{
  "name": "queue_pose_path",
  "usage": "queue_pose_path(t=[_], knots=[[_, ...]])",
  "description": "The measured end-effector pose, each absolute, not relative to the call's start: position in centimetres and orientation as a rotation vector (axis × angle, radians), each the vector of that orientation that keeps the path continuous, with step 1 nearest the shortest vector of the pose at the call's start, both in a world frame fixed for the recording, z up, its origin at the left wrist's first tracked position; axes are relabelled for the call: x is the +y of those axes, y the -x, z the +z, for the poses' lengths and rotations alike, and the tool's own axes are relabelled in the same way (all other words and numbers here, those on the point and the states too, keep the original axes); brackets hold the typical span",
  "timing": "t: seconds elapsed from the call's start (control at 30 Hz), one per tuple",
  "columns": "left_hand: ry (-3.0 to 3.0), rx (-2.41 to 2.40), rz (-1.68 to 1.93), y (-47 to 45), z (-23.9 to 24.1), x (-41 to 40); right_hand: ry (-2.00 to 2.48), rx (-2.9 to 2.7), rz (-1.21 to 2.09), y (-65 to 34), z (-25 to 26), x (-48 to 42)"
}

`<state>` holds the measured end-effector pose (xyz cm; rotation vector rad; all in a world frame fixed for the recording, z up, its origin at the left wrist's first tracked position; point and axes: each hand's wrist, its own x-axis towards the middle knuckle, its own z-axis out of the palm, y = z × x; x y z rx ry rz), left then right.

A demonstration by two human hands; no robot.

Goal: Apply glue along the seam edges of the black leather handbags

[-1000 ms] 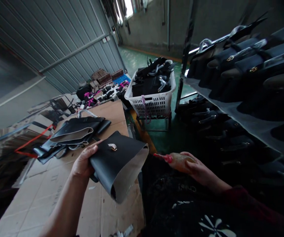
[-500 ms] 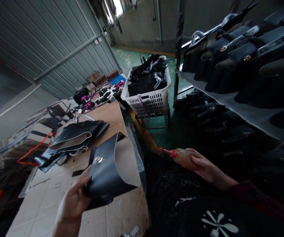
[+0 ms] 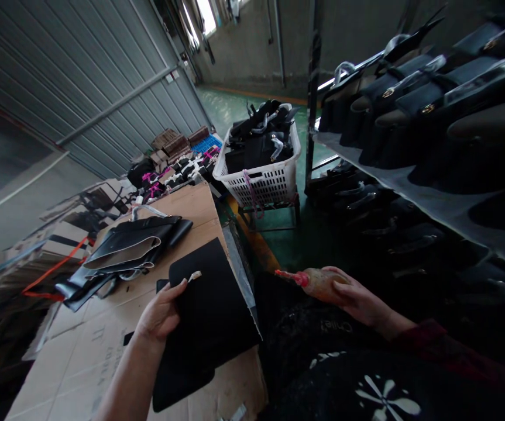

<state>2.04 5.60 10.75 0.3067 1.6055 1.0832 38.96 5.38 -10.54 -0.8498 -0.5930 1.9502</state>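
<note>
My left hand (image 3: 164, 310) is closed on the left edge of a black bag piece (image 3: 217, 310) over the cardboard-covered table (image 3: 72, 356). Its matte black side faces me, and a small pale patch (image 3: 195, 275) shows near my fingertips. Part of my grip is hidden behind the piece. To the right, my right hand (image 3: 357, 298) is wrapped round a squeeze bottle (image 3: 321, 285) of amber-brown colour with a red nozzle. The nozzle points left, apart from the bag piece, above my dark printed apron (image 3: 322, 362).
Another black bag (image 3: 133, 245) lies on the table with its pale lining open. Beyond the table, a white basket (image 3: 265, 181) full of black bags stands on a low frame. A rack (image 3: 384, 181) with rows of black bags fills the right side. Stacked cardboard (image 3: 54, 251) lies left.
The bag piece has been turned over in my left hand: its glossy front with the metal clasp and beige opening gave way to a matte black side. My right hand barely moved.
</note>
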Motion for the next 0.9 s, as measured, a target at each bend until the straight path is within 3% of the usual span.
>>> queue_pose_path(t=[0.33, 0.63, 0.9], knots=[[-0.737, 1.614, 1.685, -0.1, 18.4, 5.3, 0.857, -0.609, 1.85, -38.6, -8.9, 6.6], [-0.643, 1.621, 1.376, -0.2, 8.8, 1.4, 0.952, -0.808, 1.753, -38.4, -7.9, 7.6], [-0.537, 1.567, 1.636, 1.3, 3.5, -1.9, 0.911, -1.147, 1.709, -37.1, -7.0, 9.8]])
